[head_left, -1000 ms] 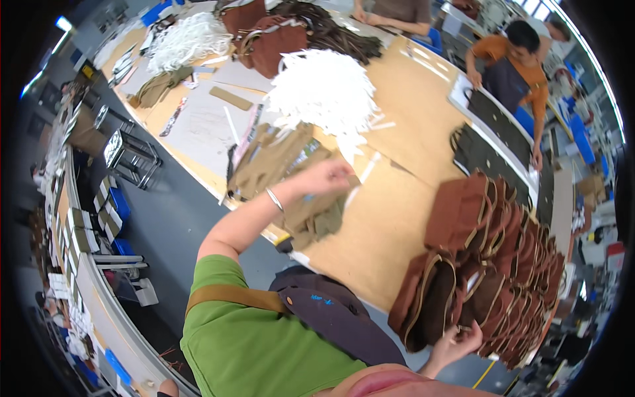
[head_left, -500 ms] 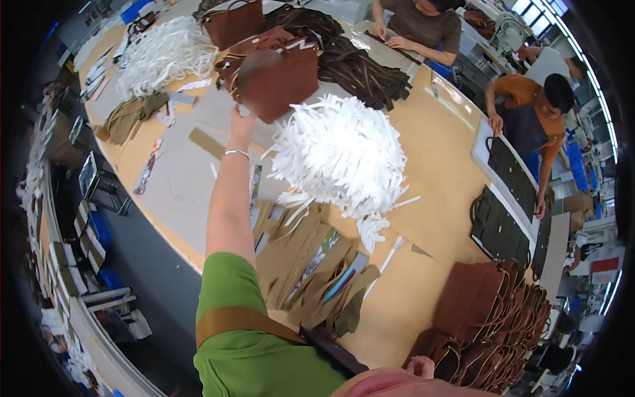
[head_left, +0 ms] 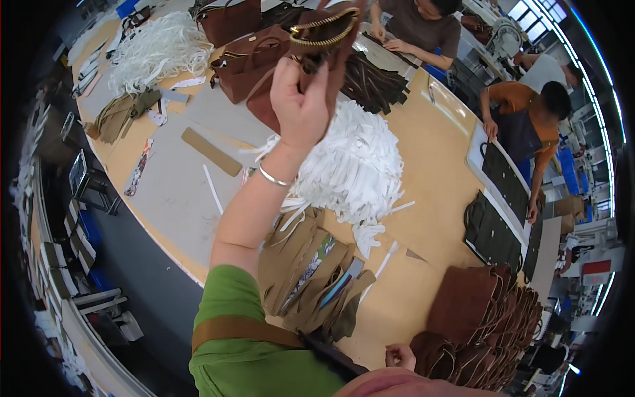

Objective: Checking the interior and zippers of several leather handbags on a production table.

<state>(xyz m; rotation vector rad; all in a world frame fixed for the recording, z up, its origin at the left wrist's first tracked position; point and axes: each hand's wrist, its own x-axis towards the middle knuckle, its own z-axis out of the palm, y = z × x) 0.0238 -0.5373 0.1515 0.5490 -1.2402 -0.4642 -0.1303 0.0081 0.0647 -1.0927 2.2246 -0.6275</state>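
In the head view, your left hand (head_left: pixel 301 106) lifts a brown bag (head_left: pixel 331 33) above the worktop (head_left: pixel 430 165)'s far edge, fingers pinched on its zipper rim; support the base. Your right hand (head_left: pixel 399 356), loosely curled, looks empty. Two more brown handbags (head_left: pixel 245 46) sit behind; two co-workers stand opposite.

matt brown suede bag (head_left: pixel 334 40), wooden table (head_left: pixel 436 178)
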